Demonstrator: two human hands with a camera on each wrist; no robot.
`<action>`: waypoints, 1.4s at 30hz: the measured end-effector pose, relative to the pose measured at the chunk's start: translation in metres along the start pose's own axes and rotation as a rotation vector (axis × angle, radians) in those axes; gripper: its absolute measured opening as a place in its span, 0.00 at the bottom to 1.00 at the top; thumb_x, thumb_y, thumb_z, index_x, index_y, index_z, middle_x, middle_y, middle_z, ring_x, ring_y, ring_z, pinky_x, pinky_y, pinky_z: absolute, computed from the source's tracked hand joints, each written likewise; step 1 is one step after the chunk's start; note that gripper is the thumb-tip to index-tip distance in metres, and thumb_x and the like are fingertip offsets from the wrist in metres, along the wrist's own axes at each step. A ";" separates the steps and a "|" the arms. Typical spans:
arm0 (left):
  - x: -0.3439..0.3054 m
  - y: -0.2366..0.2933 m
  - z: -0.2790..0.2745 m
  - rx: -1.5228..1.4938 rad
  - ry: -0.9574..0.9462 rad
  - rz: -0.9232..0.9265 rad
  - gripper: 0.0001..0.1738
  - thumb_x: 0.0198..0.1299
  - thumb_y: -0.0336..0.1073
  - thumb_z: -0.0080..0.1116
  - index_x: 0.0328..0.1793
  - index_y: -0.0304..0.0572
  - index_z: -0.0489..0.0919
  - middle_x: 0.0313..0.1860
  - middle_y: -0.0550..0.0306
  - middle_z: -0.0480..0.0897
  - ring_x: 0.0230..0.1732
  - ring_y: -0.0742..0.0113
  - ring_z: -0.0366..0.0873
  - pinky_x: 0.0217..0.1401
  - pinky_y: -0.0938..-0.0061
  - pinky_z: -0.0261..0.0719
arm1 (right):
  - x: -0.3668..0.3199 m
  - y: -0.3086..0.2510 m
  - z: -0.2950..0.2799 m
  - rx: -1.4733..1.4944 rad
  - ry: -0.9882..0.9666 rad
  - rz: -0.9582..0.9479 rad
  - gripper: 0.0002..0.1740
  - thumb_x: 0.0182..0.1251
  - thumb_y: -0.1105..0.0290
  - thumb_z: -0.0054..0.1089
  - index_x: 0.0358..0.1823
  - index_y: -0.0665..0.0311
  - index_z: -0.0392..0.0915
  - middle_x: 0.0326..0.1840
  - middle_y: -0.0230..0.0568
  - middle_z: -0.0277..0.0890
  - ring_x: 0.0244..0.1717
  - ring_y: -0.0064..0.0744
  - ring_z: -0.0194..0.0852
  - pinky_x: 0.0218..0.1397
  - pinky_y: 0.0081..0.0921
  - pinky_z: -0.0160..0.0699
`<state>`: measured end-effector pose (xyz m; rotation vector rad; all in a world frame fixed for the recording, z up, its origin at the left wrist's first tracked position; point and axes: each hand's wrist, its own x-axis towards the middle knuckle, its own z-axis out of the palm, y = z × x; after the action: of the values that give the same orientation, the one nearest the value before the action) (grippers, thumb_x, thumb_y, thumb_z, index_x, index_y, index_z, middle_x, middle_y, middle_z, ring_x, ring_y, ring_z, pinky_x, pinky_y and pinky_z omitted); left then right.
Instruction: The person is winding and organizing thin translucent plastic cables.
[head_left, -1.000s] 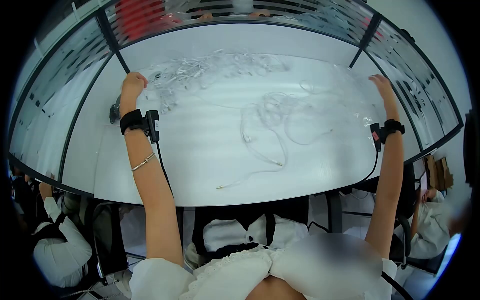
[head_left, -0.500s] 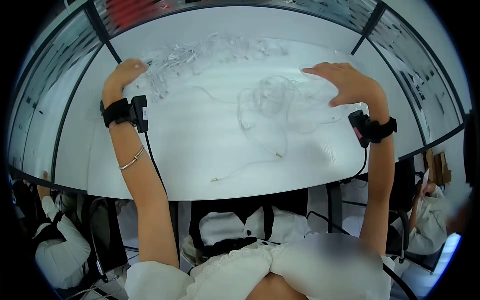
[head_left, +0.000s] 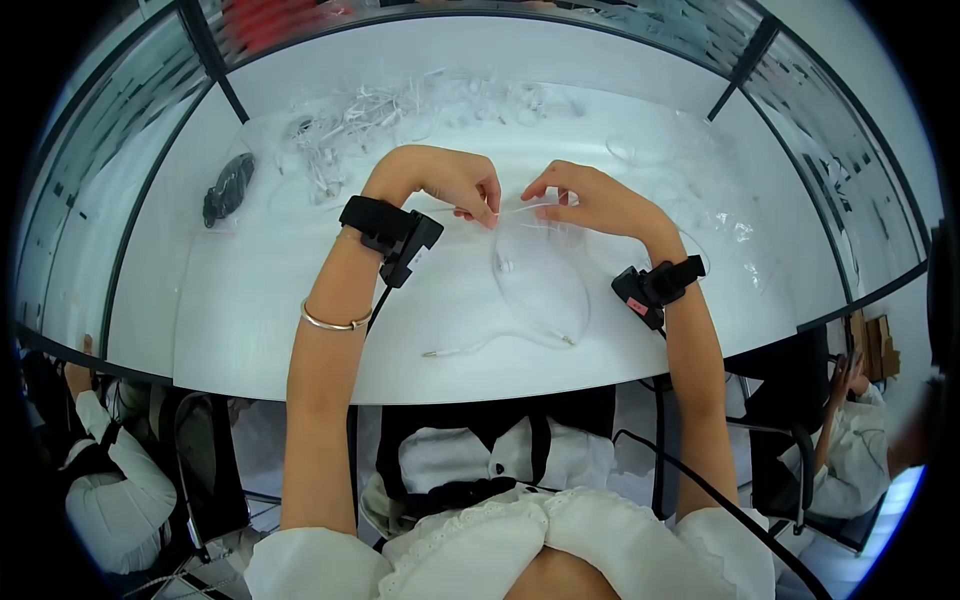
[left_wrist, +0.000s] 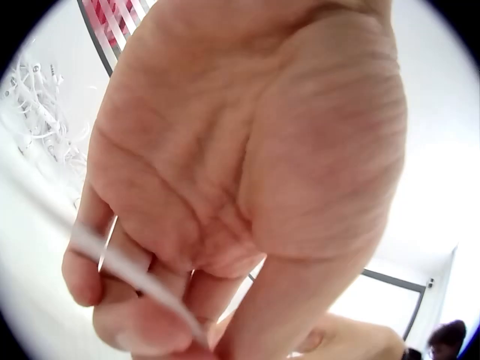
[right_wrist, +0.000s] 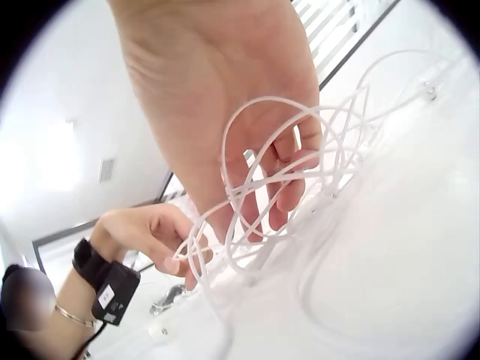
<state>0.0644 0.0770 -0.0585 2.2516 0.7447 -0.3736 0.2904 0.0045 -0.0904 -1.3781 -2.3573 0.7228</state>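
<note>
A thin white cable lies in loops on the white table, its metal-tipped ends towards the front edge. Above the table's middle, my left hand pinches part of the cable between thumb and fingers. The left wrist view shows a blurred cable strand crossing the fingers of that hand. Just to the right, my right hand holds the cable with bent fingers. Tangled loops hang across the right palm in the right wrist view, partly hiding the fingertips.
Many white cables lie heaped at the back left. A dark bundle sits by the left panel, and clear plastic lies at the right. Upright panels with dark frames border the table's back and sides.
Both hands have come inward from the sides to the middle and taken hold of the cable. The cable's coiled part is lifted between them, and the dark bundle at the left is uncovered.
</note>
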 end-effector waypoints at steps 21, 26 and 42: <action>-0.133 0.033 -0.048 -0.416 1.327 0.418 0.16 0.68 0.44 0.49 0.33 0.43 0.80 0.16 0.75 0.57 0.20 0.86 0.48 0.23 0.84 0.41 | -0.028 0.007 -0.052 0.345 0.266 0.084 0.22 0.65 0.54 0.60 0.53 0.61 0.78 0.53 0.35 0.78 0.52 0.27 0.72 0.59 0.25 0.67; -0.122 0.030 -0.044 -0.277 1.173 0.337 0.17 0.67 0.46 0.50 0.33 0.45 0.82 0.16 0.74 0.60 0.19 0.85 0.52 0.24 0.84 0.47 | -0.028 -0.005 -0.047 0.322 0.145 0.000 0.20 0.68 0.55 0.55 0.50 0.62 0.79 0.47 0.34 0.78 0.46 0.24 0.72 0.55 0.22 0.69; -0.095 0.063 -0.030 -0.312 0.882 0.541 0.17 0.70 0.45 0.48 0.41 0.40 0.80 0.17 0.72 0.63 0.19 0.85 0.54 0.23 0.86 0.50 | -0.008 -0.033 -0.011 0.260 0.243 0.002 0.07 0.64 0.69 0.58 0.41 0.60 0.79 0.18 0.26 0.63 0.21 0.18 0.60 0.26 0.20 0.61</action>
<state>0.0288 0.0245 0.0412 2.1466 0.5074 0.9789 0.2764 -0.0131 -0.0630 -1.2772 -1.9972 0.7822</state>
